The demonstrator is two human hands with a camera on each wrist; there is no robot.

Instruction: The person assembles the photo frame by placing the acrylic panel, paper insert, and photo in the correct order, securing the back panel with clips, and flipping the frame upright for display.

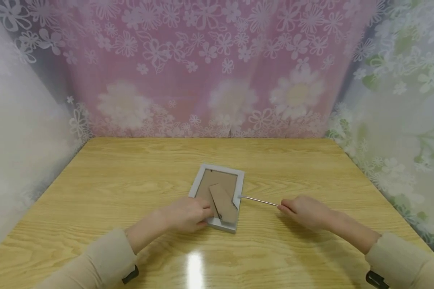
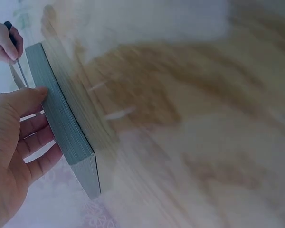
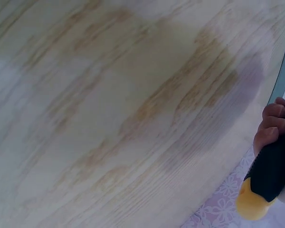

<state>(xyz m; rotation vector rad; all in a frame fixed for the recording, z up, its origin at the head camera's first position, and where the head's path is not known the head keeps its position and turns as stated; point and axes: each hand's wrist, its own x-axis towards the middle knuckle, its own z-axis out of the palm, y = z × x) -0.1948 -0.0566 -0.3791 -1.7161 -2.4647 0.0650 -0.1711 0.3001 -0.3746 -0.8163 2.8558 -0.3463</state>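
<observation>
A silver-grey picture frame (image 1: 240, 184) lies back side up on the table, showing its brown backing board (image 1: 206, 188) and a slanted easel leg (image 1: 224, 202). My left hand (image 1: 188, 214) grips its near left corner; in the left wrist view the thumb (image 2: 35, 97) lies on the outer edge and the fingers reach over the back. From the right, my right hand (image 1: 305, 210) holds a screwdriver (image 1: 259, 200). Its thin metal shaft points left, with the tip right at the frame's right side. The black and yellow handle (image 3: 270, 166) shows in the right wrist view.
The wood-grain table (image 1: 137, 160) carries a bright light reflection near its front. A pink flowered curtain (image 1: 188, 80) hangs along the back edge. Pale curtains enclose the left side (image 1: 25, 120) and the right side (image 1: 398, 120).
</observation>
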